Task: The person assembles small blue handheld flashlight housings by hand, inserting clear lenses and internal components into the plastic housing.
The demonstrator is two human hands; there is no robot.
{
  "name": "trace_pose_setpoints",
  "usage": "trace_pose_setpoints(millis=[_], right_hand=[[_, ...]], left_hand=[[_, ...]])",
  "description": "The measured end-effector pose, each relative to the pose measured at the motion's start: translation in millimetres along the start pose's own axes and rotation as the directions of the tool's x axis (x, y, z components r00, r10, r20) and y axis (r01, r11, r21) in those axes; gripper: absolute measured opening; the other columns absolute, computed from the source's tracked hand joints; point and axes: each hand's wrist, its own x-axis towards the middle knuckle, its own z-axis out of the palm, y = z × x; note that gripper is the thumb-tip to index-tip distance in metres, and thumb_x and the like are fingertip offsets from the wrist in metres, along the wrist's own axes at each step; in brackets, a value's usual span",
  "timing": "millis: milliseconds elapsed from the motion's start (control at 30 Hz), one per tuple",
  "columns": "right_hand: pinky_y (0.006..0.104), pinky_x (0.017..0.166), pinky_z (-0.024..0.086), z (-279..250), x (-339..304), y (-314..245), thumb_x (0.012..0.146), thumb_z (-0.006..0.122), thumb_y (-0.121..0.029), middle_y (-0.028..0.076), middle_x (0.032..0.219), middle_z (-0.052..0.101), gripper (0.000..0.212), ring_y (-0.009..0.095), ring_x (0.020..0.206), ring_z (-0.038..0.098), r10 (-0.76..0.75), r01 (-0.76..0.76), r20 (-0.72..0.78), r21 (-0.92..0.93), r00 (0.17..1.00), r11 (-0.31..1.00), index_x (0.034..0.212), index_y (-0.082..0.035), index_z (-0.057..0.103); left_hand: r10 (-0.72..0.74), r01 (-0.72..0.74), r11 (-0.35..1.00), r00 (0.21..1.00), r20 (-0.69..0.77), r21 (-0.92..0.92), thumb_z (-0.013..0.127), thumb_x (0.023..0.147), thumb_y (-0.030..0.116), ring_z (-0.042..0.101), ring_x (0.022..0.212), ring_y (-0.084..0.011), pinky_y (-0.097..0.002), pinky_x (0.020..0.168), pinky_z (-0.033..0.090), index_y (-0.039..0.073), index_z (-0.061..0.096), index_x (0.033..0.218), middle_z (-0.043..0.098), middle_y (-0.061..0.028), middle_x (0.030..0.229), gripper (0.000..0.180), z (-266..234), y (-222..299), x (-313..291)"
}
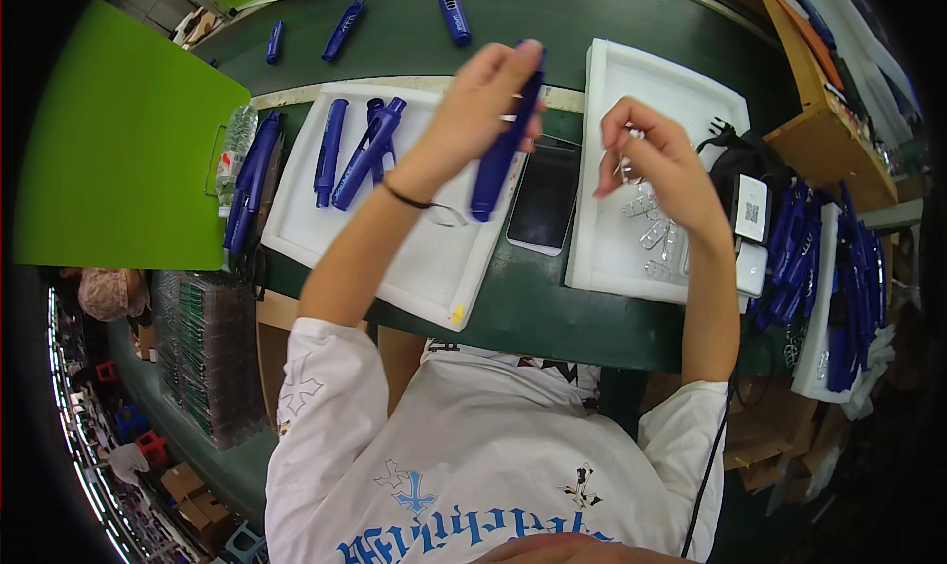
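My left hand (473,115) is closed around a long blue plastic casing (498,164), tilted over the right edge of the left white tray (404,293). In that tray lie several similar blue casings (330,154), some crossing each other. My right hand (659,164) hovers over the right white tray (612,80), fingers curled in a pinch around a small clear plastic piece (623,172), partly hidden by the fingers. Below the right hand, several loose clear plastic pieces (653,233) rest in the tray.
A dark-screened phone (543,199) lies between the trays. Blue casings (454,16) sit on the green surface beyond. At left are a green panel (128,150) and a clear bottle (235,154). Right of the trays are a black bag (745,159), a white box (752,209) and bundled blue casings (794,258).
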Motion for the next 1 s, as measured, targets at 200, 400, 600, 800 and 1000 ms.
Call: trace_pose_setpoints(millis=[200, 400, 600, 800, 1000], right_hand=[[0.0272, 0.058, 0.058, 37.1, 15.1, 21.3, 0.097, 0.067, -0.012, 0.005, 0.089, 0.056, 0.019, 0.01, 0.071, 0.062, 0.061, -0.077, -0.124, -0.133, 0.99, 0.988, 0.11, 0.0, 0.058], [0.0251, 0.046, 0.045, 41.1, 23.8, 46.4, 0.099, 0.067, -0.016, 0.004, 0.086, 0.056, 0.019, 0.009, 0.055, 0.057, 0.041, -0.06, -0.192, -0.097, 0.981, 0.993, 0.102, -0.004, 0.052], [0.023, 0.042, 0.036, 31.1, 19.5, 36.4, 0.108, 0.052, -0.032, 0.0, 0.076, 0.052, 0.029, 0.005, 0.048, 0.041, 0.201, -0.173, -0.16, 0.173, 0.966, 0.97, 0.091, -0.011, 0.044], [0.0221, 0.044, 0.027, 23.3, 15.4, 27.5, 0.11, 0.039, -0.042, -0.004, 0.069, 0.039, 0.034, 0.005, 0.053, 0.032, 0.094, -0.065, -0.208, 0.141, 0.974, 0.988, 0.091, -0.013, 0.04], [0.0222, 0.05, 0.034, 7.3, 14.5, 29.4, 0.107, 0.037, -0.037, 0.002, 0.096, 0.041, 0.025, 0.008, 0.064, 0.036, 0.105, -0.07, -0.046, 0.478, 0.993, 0.875, 0.097, -0.014, 0.038]], left_hand=[[-0.038, -0.005, 0.826, 0.997, -0.064, -0.563, 0.047, 0.105, 0.061, 0.062, 0.087, -0.0166, -0.0311, 0.08, 0.052, 0.007, 0.056, 0.106, 0.061, -0.0053, 0.095, 0.054, 16.2, -51.6, 21.4], [0.039, 0.01, 0.762, 0.997, 0.062, -0.647, 0.058, 0.106, 0.022, 0.063, 0.109, -0.0212, -0.0355, 0.098, 0.05, 0.005, 0.057, 0.119, 0.064, -0.0081, 0.114, 0.021, 14.0, -54.1, 7.7], [0.131, -0.124, 0.961, 0.991, 0.013, -0.249, 0.05, 0.111, 0.03, 0.069, 0.085, -0.0146, -0.0301, 0.08, 0.058, 0.007, 0.053, 0.127, 0.071, -0.0097, 0.098, 0.028, 13.5, -47.8, 4.7], [-0.244, 0.275, 0.944, 0.954, 0.174, -0.184, 0.055, 0.105, 0.024, 0.06, 0.066, -0.0152, -0.0301, 0.067, 0.056, 0.008, 0.025, 0.14, 0.062, -0.0086, 0.088, 0.049, -3.5, -37.2, -6.3], [-0.182, 0.249, 0.951, 0.93, 0.319, -0.181, 0.053, 0.108, 0.02, 0.061, 0.085, -0.0108, -0.0249, 0.065, 0.051, 0.004, 0.038, 0.14, 0.063, -0.0106, 0.107, 0.039, 6.7, -43.5, -9.6]])
